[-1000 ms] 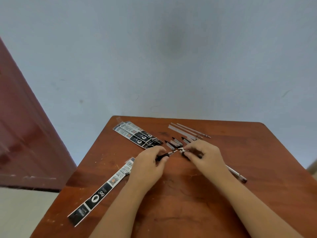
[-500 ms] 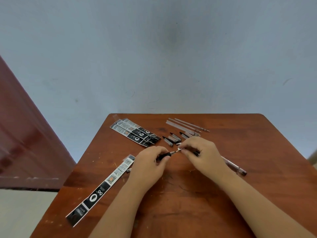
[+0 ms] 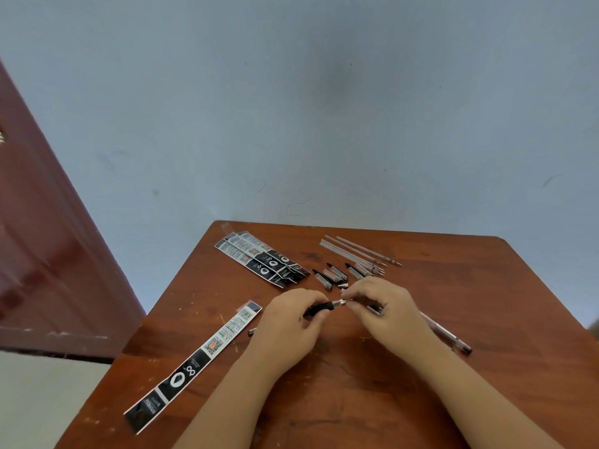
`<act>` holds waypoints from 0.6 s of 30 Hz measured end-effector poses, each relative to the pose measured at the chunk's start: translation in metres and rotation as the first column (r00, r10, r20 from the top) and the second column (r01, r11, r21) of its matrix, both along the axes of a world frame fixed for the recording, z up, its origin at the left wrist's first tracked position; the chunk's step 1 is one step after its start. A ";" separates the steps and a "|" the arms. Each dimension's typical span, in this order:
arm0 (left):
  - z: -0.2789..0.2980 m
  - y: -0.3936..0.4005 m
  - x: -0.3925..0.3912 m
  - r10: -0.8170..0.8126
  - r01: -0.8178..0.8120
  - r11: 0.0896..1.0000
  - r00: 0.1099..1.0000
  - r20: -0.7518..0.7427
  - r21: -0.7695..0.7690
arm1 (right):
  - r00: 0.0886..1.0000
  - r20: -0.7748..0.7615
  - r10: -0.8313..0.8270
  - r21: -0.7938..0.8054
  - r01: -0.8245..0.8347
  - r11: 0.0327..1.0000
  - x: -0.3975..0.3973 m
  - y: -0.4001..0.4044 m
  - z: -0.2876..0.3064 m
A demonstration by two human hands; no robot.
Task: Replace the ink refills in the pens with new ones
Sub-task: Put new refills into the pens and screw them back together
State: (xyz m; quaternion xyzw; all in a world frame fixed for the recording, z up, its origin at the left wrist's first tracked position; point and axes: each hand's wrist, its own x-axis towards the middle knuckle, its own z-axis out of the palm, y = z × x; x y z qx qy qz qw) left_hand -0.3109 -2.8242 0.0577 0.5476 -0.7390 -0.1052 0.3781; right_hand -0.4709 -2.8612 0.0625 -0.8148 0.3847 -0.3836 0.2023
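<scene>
My left hand (image 3: 291,325) pinches the black grip section (image 3: 325,306) of a pen, its silver tip end pointing right. My right hand (image 3: 385,311) closes its fingers around the clear pen barrel (image 3: 444,335), whose black-capped tail lies out to the right on the table. The two parts meet between my fingertips at the middle of the table. Behind my hands lie several pen caps (image 3: 334,275) and several thin clear refills (image 3: 356,252).
The brown wooden table (image 3: 486,286) stands against a pale blue wall. Several black-and-white refill packets (image 3: 262,259) lie at the back left; one opened packet (image 3: 194,364) lies at the front left, a small dark piece (image 3: 252,332) beside it. A dark red door is at left.
My hands stay together at the same spot on the pen; the fingers have shifted slightly at the joint. The camera has tilted a little.
</scene>
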 end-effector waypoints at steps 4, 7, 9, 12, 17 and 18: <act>0.000 0.001 0.000 -0.045 0.046 0.999 0.999 0.020 -0.021 | 1.000 -0.013 -0.001 0.023 0.001 1.000 0.001 0.001 0.000; -0.002 0.001 0.000 -0.080 0.081 0.996 0.996 0.050 -0.023 | 0.999 -0.030 -0.017 0.035 0.018 0.999 0.002 0.002 0.001; -0.002 0.001 0.000 -0.081 0.083 0.996 0.996 0.046 -0.038 | 0.999 -0.032 -0.016 0.045 0.017 0.999 0.002 0.002 0.003; -0.001 0.000 0.001 -0.059 0.061 0.996 0.998 0.024 -0.058 | 0.999 -0.043 0.015 0.062 -0.012 0.998 -0.001 0.001 0.005; 0.000 0.001 0.000 -0.057 0.057 0.998 0.998 0.040 -0.017 | 0.997 -0.078 0.005 0.053 -0.001 0.999 -0.002 -0.002 0.001; 0.000 0.001 0.000 -0.058 0.059 0.998 0.997 0.040 -0.015 | 0.996 -0.090 0.007 0.065 -0.001 0.998 -0.001 -0.001 0.002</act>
